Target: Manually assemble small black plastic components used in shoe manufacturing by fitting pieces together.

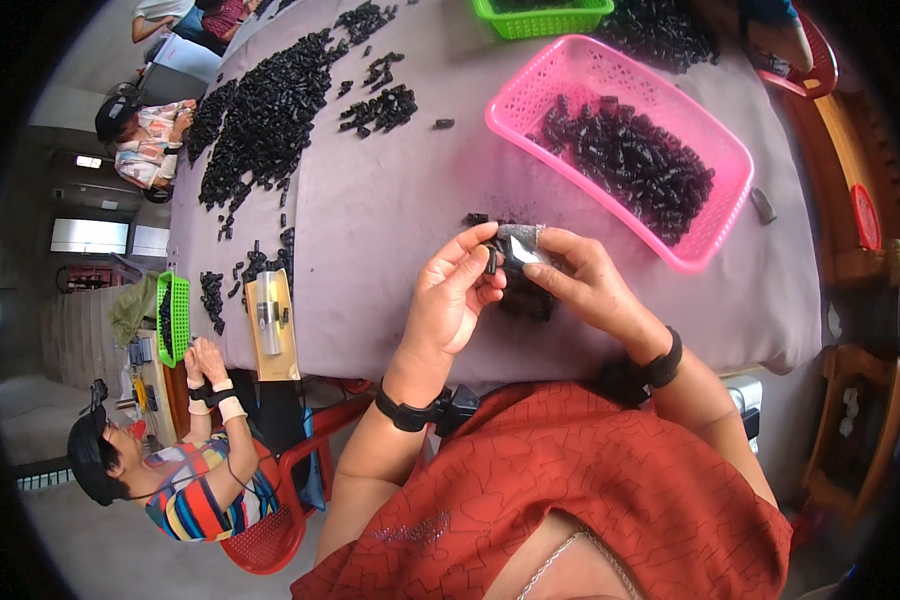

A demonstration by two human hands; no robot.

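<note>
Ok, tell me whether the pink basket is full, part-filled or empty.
Part-filled. The pink basket holds a heap of small black parts, with much of its inner wall bare above them.

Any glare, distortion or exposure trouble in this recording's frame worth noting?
Head view: glare whitens part of the clear bag in the right hand; head view: the window at left is blown out; head view: the cloth has a curved right edge, and the picture's corners go black; head view: the large black heap loses detail.
</note>
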